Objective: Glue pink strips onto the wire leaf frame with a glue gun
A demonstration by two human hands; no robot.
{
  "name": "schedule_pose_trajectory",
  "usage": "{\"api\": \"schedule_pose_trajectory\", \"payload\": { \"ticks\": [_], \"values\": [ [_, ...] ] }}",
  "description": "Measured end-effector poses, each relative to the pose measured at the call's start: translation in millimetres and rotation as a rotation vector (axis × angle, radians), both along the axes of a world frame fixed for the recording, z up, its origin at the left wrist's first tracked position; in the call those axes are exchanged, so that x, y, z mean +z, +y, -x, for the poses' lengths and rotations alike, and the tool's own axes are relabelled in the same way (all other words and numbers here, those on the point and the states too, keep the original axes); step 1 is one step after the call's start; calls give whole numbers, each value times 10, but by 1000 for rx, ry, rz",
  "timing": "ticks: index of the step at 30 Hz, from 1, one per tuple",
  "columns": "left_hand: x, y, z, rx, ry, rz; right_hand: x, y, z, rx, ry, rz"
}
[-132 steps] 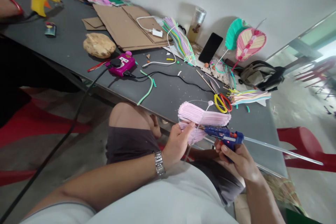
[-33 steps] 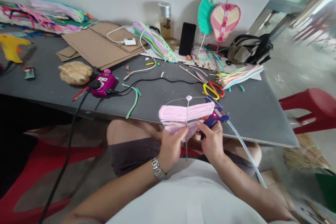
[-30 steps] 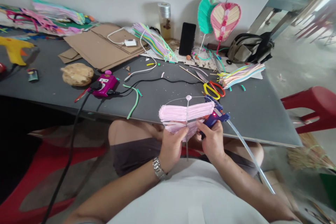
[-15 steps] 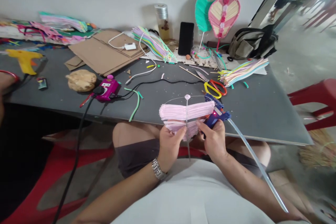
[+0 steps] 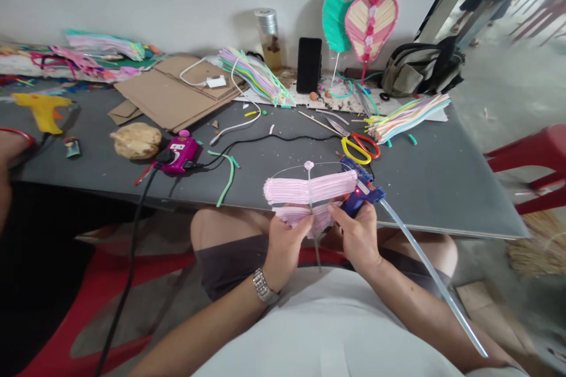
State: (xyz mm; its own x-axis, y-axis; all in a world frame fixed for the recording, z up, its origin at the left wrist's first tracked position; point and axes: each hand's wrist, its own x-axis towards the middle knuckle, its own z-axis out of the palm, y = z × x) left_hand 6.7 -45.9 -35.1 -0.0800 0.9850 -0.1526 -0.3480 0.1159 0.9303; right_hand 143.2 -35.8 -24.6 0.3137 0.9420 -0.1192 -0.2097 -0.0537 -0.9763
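My left hand point(image 5: 286, 242) grips the lower part of a pink straw fan point(image 5: 309, 190), built on a thin wire loop with a central stick and a pink bead on top. My right hand point(image 5: 360, 237) is shut around a blue hot glue gun point(image 5: 359, 200), its nozzle at the fan's right edge and its red light on. A long clear glue stick point(image 5: 433, 283) runs from the gun's rear down past my right forearm. The hands and fan sit just below the table's front edge, over my knees.
On the grey table point(image 5: 424, 188) lie yellow-and-red scissors point(image 5: 358, 149), straw bundles point(image 5: 409, 118), a magenta power strip point(image 5: 180, 154) with black cords, cardboard sheets point(image 5: 172, 91), and a yellow glue gun point(image 5: 44, 111). Another person's hand point(image 5: 11, 144) shows at the left edge.
Since the earliest frame, the glue gun has moved left against the fan and my hands have drawn closer together. Over the last second they barely move, while the view tilts slightly.
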Motion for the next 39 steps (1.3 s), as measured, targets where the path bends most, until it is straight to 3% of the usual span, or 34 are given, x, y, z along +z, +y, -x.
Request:
{"api": "schedule_pose_trajectory", "payload": {
  "ticks": [7, 30, 39],
  "values": [
    [75, 23, -44, -28, -35, 40, 33, 0, 11, -8, -9, 28],
    [123, 4, -103, -33, -172, 43, 60, -1, 21, 14, -29, 56],
    [63, 9, -126, -33, -167, 57, 21, -11, 17, 32, 2, 65]
  ]
}}
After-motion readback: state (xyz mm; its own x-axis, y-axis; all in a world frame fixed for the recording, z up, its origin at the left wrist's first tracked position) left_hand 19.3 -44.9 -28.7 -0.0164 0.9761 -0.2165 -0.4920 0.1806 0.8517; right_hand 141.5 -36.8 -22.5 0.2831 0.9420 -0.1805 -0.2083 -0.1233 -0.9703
